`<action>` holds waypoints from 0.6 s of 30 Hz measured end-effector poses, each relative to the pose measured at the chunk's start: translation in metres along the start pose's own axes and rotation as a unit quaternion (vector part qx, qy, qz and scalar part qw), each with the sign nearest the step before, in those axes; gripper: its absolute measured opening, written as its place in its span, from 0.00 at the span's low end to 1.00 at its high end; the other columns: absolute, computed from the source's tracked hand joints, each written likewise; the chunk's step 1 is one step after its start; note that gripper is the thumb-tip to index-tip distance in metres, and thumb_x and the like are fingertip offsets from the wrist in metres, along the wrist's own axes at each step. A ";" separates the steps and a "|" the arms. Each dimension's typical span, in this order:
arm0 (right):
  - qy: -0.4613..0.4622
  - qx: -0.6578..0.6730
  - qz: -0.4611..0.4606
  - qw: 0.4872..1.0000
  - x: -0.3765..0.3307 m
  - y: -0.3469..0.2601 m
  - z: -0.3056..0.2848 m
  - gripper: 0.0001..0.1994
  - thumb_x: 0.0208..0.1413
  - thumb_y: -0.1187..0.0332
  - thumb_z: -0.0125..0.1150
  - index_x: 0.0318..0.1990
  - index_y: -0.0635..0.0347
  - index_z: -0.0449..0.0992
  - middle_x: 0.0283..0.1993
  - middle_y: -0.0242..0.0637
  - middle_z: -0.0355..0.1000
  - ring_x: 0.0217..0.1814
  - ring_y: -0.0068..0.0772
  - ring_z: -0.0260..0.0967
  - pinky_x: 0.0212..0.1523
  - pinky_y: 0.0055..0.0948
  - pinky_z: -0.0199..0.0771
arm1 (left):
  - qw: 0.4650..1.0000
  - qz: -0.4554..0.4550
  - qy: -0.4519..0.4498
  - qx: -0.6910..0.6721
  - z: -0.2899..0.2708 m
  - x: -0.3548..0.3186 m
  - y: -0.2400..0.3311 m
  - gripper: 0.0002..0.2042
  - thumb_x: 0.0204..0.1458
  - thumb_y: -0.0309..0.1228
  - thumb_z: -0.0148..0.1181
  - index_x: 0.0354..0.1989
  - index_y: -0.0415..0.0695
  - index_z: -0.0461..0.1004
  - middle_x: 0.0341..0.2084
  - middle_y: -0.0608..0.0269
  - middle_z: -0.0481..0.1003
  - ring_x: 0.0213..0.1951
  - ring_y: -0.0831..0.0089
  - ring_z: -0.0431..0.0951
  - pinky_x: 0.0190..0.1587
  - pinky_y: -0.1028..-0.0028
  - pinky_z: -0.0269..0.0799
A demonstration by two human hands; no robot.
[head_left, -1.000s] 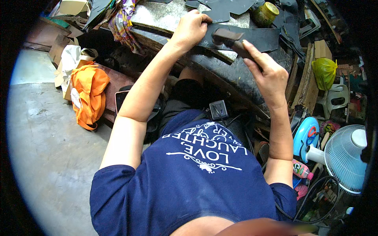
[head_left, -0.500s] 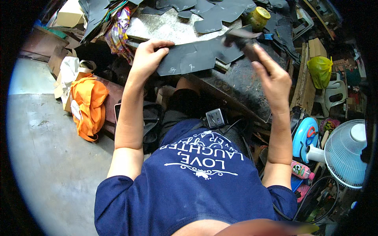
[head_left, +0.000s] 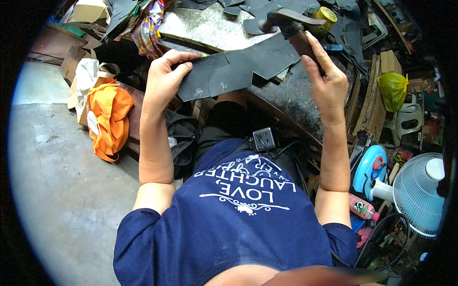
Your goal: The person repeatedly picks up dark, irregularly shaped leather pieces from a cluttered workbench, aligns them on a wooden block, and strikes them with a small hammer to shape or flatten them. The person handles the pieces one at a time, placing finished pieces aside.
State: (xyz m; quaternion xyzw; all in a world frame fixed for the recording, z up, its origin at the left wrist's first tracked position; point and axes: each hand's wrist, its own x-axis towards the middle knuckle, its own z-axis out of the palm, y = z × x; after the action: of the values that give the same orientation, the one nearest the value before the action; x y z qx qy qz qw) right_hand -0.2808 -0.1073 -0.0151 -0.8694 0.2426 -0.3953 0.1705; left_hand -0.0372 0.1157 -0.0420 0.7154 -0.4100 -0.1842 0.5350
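My left hand [head_left: 167, 78] pinches the left end of a long black sheet piece [head_left: 243, 62] between thumb and fingers. The piece has a notched lower edge and pale hand-drawn marks, and it stretches right across the front edge of the workbench [head_left: 205, 28]. In my right hand [head_left: 328, 78] is a hammer [head_left: 298, 35], gripped by its dark handle with the index finger stretched along it. The hammer's head is raised above the right end of the piece, apart from it.
More cut black pieces [head_left: 267, 9] lie at the back of the bench beside a yellow jar [head_left: 326, 20]. A patterned cloth [head_left: 149, 31] hangs at the left, with an orange cloth [head_left: 109, 119] lower down. On the right stand a fan [head_left: 420, 190] and a yellow bag [head_left: 393, 90].
The hammer, blurred and lower before, is now higher. My left hand and the black piece's left end have shifted left and toward me.
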 end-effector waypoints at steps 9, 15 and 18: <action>-0.039 -0.091 -0.024 0.995 -0.003 -0.001 -0.011 0.19 0.58 0.54 0.61 0.59 0.29 0.75 0.40 0.36 0.79 0.37 0.42 0.78 0.35 0.34 0.77 | 1.000 0.007 0.016 0.022 -0.005 -0.004 0.010 0.11 0.51 0.21 0.57 0.41 0.36 0.81 0.31 0.62 0.79 0.36 0.77 0.77 0.43 0.77 0.70; -0.175 -0.109 0.113 0.972 -0.012 -0.004 -0.017 0.22 0.58 0.54 0.61 0.62 0.28 0.71 0.45 0.38 0.79 0.40 0.44 0.79 0.37 0.36 0.77 | 1.000 -0.007 0.013 -0.004 -0.011 -0.011 0.018 0.11 0.51 0.20 0.56 0.41 0.34 0.80 0.32 0.67 0.74 0.38 0.79 0.71 0.44 0.81 0.63; -0.105 -0.178 0.056 0.977 -0.009 -0.001 -0.026 0.19 0.58 0.53 0.60 0.58 0.30 0.75 0.40 0.36 0.79 0.35 0.42 0.77 0.33 0.36 0.75 | 0.999 0.034 0.029 0.013 -0.014 -0.009 0.020 0.10 0.50 0.20 0.57 0.40 0.34 0.81 0.29 0.65 0.75 0.34 0.79 0.73 0.40 0.80 0.66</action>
State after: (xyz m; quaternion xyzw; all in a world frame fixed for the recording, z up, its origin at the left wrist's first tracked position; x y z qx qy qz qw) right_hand -0.3058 -0.1040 -0.0038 -0.9073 0.3387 -0.2423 0.0591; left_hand -0.0405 0.1299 -0.0206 0.7128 -0.4210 -0.1393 0.5434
